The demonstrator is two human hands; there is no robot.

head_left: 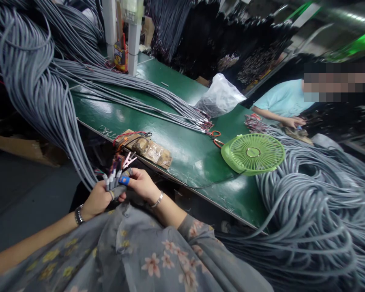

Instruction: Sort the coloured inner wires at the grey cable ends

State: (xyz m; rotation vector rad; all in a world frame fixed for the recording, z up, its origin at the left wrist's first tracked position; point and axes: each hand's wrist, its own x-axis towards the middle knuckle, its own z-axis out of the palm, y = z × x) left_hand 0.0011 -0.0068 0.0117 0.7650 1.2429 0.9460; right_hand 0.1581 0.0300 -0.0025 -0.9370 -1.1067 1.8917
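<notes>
Close to my body, at the table's near edge, my left hand (99,198) is closed around a bunch of grey cables (112,181). Their ends point up, with white bands and small coloured wires showing above my fingers. My right hand (141,184) is closed on the same cable ends from the other side; a blue covering sits on its thumb. The long grey lengths (67,121) run from my left hand up over the left side of the table. Just beyond my hands lies a taped brown block (152,151) with red and black wires on it.
A green fan (252,152) stands on the green table (182,152). Grey cables (158,97) lie across it towards a plastic bag (220,95). A large cable heap (313,202) fills the right. Another person (282,99) works at the far side. White posts (133,48) rise at the back.
</notes>
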